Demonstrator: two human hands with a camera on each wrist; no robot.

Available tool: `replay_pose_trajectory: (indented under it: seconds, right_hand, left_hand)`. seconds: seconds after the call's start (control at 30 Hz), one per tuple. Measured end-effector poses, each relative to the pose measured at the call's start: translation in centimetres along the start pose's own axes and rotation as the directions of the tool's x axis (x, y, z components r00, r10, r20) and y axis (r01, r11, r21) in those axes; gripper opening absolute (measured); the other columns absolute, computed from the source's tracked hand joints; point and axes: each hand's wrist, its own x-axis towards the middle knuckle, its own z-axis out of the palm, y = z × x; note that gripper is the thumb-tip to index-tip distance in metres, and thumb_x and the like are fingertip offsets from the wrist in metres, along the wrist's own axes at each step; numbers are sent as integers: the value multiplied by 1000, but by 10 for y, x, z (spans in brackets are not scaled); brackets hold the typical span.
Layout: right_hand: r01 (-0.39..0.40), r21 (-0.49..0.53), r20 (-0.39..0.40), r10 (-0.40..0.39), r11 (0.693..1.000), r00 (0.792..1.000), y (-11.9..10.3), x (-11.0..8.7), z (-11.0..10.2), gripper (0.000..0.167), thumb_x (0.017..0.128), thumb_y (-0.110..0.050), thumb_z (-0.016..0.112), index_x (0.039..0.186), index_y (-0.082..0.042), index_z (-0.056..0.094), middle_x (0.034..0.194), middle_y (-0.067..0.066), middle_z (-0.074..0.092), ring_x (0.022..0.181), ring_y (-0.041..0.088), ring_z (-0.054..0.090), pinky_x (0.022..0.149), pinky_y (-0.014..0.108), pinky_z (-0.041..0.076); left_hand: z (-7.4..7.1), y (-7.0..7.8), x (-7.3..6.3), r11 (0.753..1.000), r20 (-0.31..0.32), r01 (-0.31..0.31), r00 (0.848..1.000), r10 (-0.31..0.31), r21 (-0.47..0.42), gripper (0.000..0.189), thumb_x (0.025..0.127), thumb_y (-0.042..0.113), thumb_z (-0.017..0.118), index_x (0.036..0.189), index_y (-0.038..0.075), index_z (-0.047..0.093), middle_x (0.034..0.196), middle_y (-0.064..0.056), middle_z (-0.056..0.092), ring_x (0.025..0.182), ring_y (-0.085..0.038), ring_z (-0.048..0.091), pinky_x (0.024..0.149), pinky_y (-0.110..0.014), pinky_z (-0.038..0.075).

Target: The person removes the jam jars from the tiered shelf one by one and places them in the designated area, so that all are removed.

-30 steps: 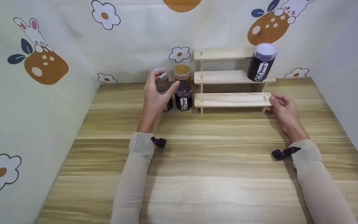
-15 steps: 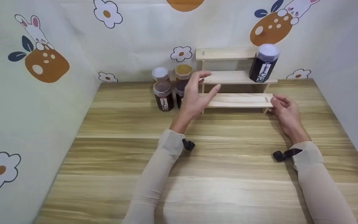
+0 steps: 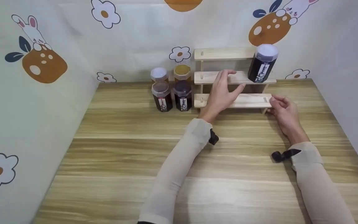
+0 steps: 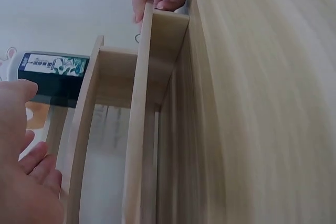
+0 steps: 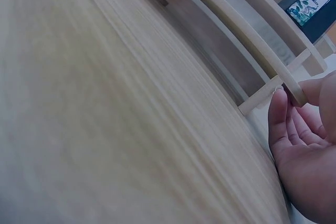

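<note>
A three-tier wooden shelf point(image 3: 235, 100) stands at the back of the table. On its middle tier, at the right end, is a dark jar point(image 3: 262, 67) with a white lid and a printed label. My left hand point(image 3: 223, 95) hovers in front of the lower tiers, thumb and fingers spread with nothing between them, a short way left of that jar. At the lowest tier's right end, my right hand point(image 3: 286, 115) pinches the board point(image 5: 286, 80) between thumb and fingers. The left wrist view also catches the jar point(image 4: 55, 74) beyond my left fingers.
Left of the shelf several jars are grouped: a dark red one point(image 3: 162, 98) and a dark one point(image 3: 183, 98) in front, a white-lidded jar point(image 3: 159, 74) and a yellow-lidded jar point(image 3: 182, 72) behind. Patterned cloth point(image 3: 135, 37) hangs behind the wooden table point(image 3: 120, 155).
My left hand has moved right, from over the jars at the left to in front of the shelf, with nothing in it. My right hand stays on the lowest board.
</note>
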Motion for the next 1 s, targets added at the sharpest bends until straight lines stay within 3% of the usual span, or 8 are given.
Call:
replay_pose_trajectory:
  seconds: [0.23, 0.37, 0.57, 0.77, 1.0]
  right_hand:
    - [-5, -4, 9, 5, 1000, 1000, -1, 0, -1, 33, 104, -13, 72, 132, -2, 57, 105, 0, 75, 83, 8, 73, 73, 20, 63]
    - [-14, -35, 8, 14, 999, 1000, -2, -2, -4, 35, 106, -16, 71, 135, -3, 57, 108, 0, 74, 86, 8, 73, 76, 19, 64]
    - [-30, -44, 5, 31, 999, 1000, -3, -3, -4, 36, 106, -18, 71, 136, -4, 56, 109, 0, 73, 88, 8, 73, 78, 19, 64]
    - [-19, -28, 9, 20, 999, 1000, -2, -3, -1, 35, 105, -16, 72, 134, -3, 56, 105, 0, 74, 86, 8, 73, 76, 19, 64]
    - [2, 8, 14, -2, 1000, 1000, -3, -3, 0, 34, 105, -12, 71, 133, 1, 57, 100, 0, 76, 80, 9, 72, 72, 19, 63]
  left_hand:
    - [22, 22, 19, 998, 116, 48, 992, -53, 48, 70, 100, 45, 76, 156, 16, 46, 157, -1, 55, 146, -13, 53, 122, -21, 43]
    - [34, 35, 29, 997, 150, 63, 986, -68, 35, 82, 99, 46, 77, 163, 13, 38, 160, -3, 52, 146, -11, 51, 123, -19, 40]
    - [48, 48, 37, 987, 134, 116, 982, -130, 111, 94, 97, 47, 79, 168, 13, 27, 163, -3, 47, 147, -11, 49, 123, -20, 40]
    - [58, 52, 42, 964, 103, 165, 977, -189, 207, 92, 100, 47, 75, 169, 14, 23, 163, -1, 48, 147, -12, 51, 122, -22, 43]
    - [69, 51, 44, 933, 16, 113, 992, -126, 342, 84, 105, 49, 68, 167, 9, 28, 155, -5, 55, 141, -15, 57, 119, -24, 47]
